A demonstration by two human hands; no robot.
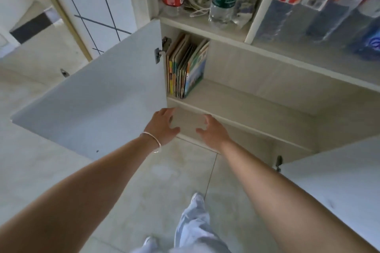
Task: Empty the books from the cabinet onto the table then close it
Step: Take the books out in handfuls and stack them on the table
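Two cabinet doors open: left door (92, 100), right door (337, 187). Left hand (161, 126) and right hand (211, 129) empty, fingers loosely spread, apart. One row of books (186, 68), count unclear, upright on shelf (246, 100) above both hands, nearer the left.

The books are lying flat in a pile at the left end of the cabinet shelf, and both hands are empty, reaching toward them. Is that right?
Not quite. The head view shows the books standing upright in a row, not lying flat in a pile. The rest holds: they sit at the left end of the cabinet shelf, and the left hand and right hand are both empty, reaching toward them.
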